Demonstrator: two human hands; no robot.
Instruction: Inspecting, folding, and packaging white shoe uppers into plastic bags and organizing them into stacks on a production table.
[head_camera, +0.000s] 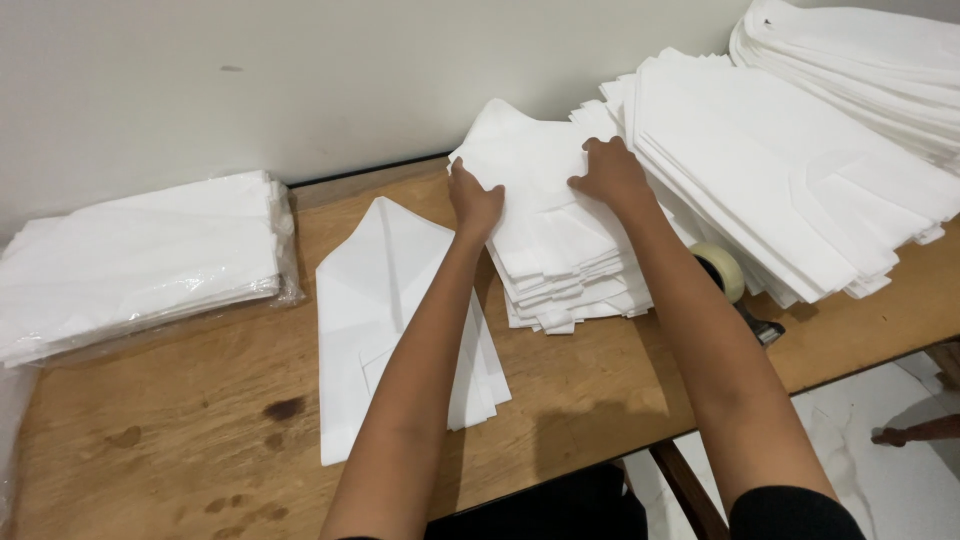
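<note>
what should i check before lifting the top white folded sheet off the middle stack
1. Left hand on the middle stack of white folded sheets: ok.
2. Right hand on the same stack: ok.
3. Only one sheet pinched: cannot tell.
4. Stack edges aligned: not ok, lower layers fan out.
5. Bare wooden table beside the flat white folded pieces: ok.
6. Tape dispenser away from the hands: ok.

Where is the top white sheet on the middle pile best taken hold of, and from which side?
Probably at its far edge, from above. The left hand and right hand both lie flat on the top sheet of the middle pile, near that edge. The sheet is thin and lies flat, so a pinch grip at a free edge or corner likely lifts it alone; the pile's near edges are staggered layers.
</note>
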